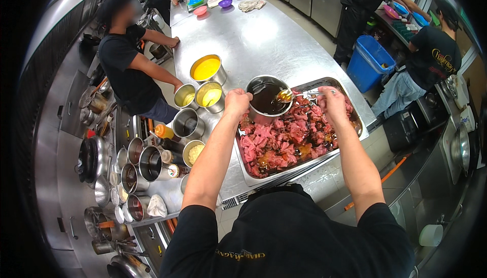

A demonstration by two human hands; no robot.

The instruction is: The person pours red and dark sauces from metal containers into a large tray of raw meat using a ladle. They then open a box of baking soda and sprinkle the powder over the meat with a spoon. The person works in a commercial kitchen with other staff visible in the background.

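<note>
My left hand [238,101] is closed on the rim of a round steel pot [262,119] containing dark brown liquid. The pot is over the far left part of a rectangular metal tray [362,124]. Pieces of pinkish-red raw meat [276,149] fill the tray, with brown liquid and some orange-yellow patches among them. In my right hand [333,104] is the handle of a metal spoon [285,96]. Its shiny bowl, with a yellowish sheen, is at the pot's right inner side, above the dark liquid.
Several steel containers stand left of the pot, including one of yellow liquid [207,69] and one of pale chopped bits [195,152]. A person [124,60] leans on the steel table [243,40] across from them. Right lies a blue bin [366,64]; other people work beyond.
</note>
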